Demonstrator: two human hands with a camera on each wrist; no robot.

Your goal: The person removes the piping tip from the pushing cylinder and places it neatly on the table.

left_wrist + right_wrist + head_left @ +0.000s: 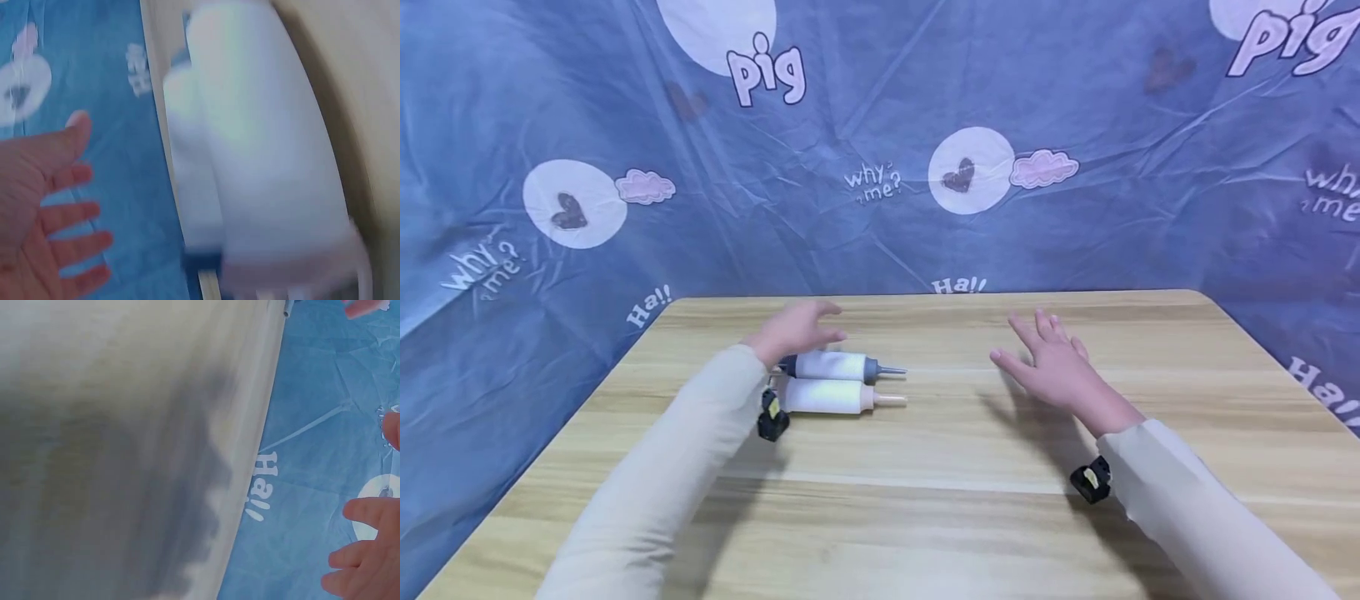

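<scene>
Two slim white cylindrical objects lie side by side on the wooden table, their thin tips pointing right in the head view. The farther cylinder (831,367) has dark blue-grey ends; the nearer cylinder (826,397) has pale pinkish ends. My left hand (793,329) is raised just beyond their left ends, its fingers spread and empty. In the left wrist view both white bodies look large and blurred, and that hand (59,212) is apart from them. My right hand (1052,371) hovers over the table at the right, fingers spread, holding nothing.
The light wooden table (887,517) has rounded far corners. Behind it and along its sides hangs a blue cloth (820,233) printed with words, hearts and clouds. Small black devices (772,415) are worn at both wrists.
</scene>
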